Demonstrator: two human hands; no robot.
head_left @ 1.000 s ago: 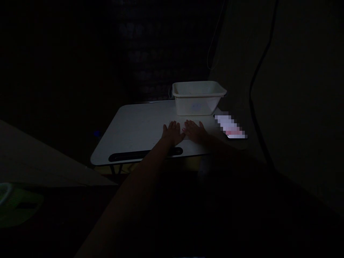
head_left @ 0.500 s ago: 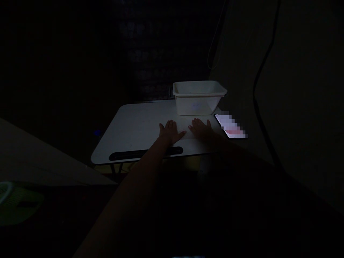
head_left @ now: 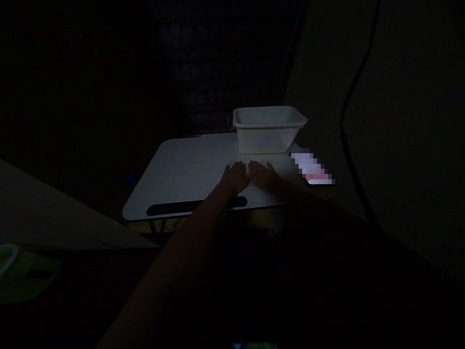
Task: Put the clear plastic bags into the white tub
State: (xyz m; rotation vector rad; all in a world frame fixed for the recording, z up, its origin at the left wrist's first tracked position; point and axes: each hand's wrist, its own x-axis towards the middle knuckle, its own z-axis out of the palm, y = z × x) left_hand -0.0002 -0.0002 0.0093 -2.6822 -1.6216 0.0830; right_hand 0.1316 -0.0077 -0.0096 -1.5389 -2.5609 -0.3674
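My left hand (head_left: 237,178) lies flat, palm down, on a white folding table (head_left: 181,169). Beside it my right hand (head_left: 264,177) is flat too, fingers stretched out and pointing away from me. The two hands come together at the fingers and thumbs. Something thin and pale seems to lie beneath them, but the dim light hides what it is. Just beyond the hands stands a white plastic tub (head_left: 267,140), and I cannot make out anything inside it. To the right of my right hand a phone (head_left: 312,168) lies with its screen lit and blurred.
A black slotted strip (head_left: 174,208) runs along the table's near edge. On the right a dark cable (head_left: 343,126) hangs down the wall. A green basket (head_left: 29,276) stands low at the left. Most of the room is very dark.
My hands have drawn together: the left has shifted right and the right slightly left, closing the gap between them. The tub and phone stay where they were.
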